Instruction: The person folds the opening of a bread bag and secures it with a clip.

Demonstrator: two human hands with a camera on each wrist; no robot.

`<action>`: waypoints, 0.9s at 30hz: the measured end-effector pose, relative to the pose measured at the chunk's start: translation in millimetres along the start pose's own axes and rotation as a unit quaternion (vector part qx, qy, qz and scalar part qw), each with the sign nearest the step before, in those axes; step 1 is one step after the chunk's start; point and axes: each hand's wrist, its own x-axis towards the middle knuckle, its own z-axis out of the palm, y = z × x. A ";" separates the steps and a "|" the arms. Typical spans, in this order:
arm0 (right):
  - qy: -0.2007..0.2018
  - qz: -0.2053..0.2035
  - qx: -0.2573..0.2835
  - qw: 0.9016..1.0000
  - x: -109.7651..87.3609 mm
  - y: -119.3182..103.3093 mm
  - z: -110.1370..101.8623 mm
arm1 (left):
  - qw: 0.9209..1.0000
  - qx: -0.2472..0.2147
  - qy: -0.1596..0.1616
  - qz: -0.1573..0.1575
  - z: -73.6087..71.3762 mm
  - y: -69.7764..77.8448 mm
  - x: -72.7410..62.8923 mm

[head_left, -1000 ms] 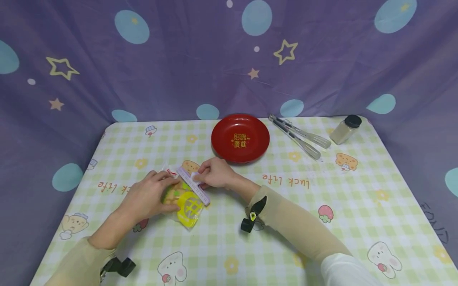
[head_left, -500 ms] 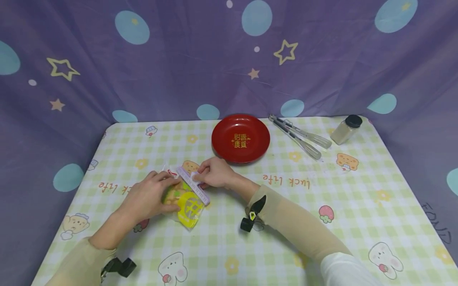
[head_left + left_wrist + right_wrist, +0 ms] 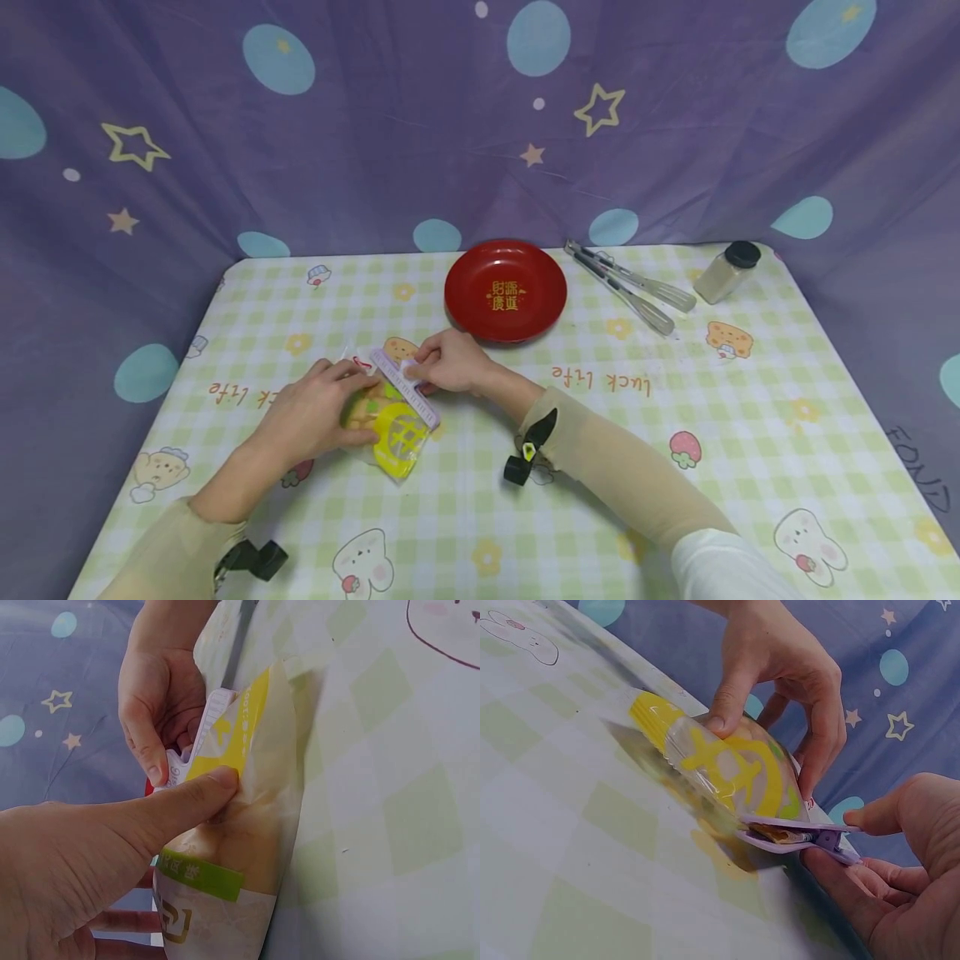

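Note:
A clear snack bag (image 3: 397, 446) with yellow print and pale pieces inside sits at the left middle of the table. My left hand (image 3: 318, 408) grips it, thumb on the near side and fingers across the far side. A lilac bag clip (image 3: 405, 387) lies along the bag's right edge. My right hand (image 3: 452, 362) pinches the clip's handle between thumb and fingers. In the right wrist view the clip (image 3: 795, 834) has the bag's folded edge between its two arms, which stand a little apart. The left hand's palm hides part of the bag (image 3: 225, 859) in the left wrist view.
Behind the hands stands a red plate (image 3: 506, 267) with gold characters. Metal tongs (image 3: 626, 287) lie to its right, and a black-lidded jar (image 3: 726, 273) stands near the far right corner. A checked tablecloth (image 3: 570, 517) covers the table. A purple curtain (image 3: 360, 150) hangs behind.
Both hands, the bag and the clip keep practically the same places. The whole head view has shifted very slightly.

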 end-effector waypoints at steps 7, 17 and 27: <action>-0.017 0.000 0.013 1.000 1.5 2.1 -2.3 | 1.000 -0.004 -0.003 -0.002 -0.6 0.7 0.5; -0.022 -0.017 -0.013 1.000 0.2 4.4 -4.0 | 1.000 -0.005 -0.003 -0.003 1.7 0.0 0.4; 0.039 -0.083 -0.069 0.993 -2.0 3.0 -8.7 | 1.000 -0.005 0.003 -0.002 1.6 -1.1 -0.7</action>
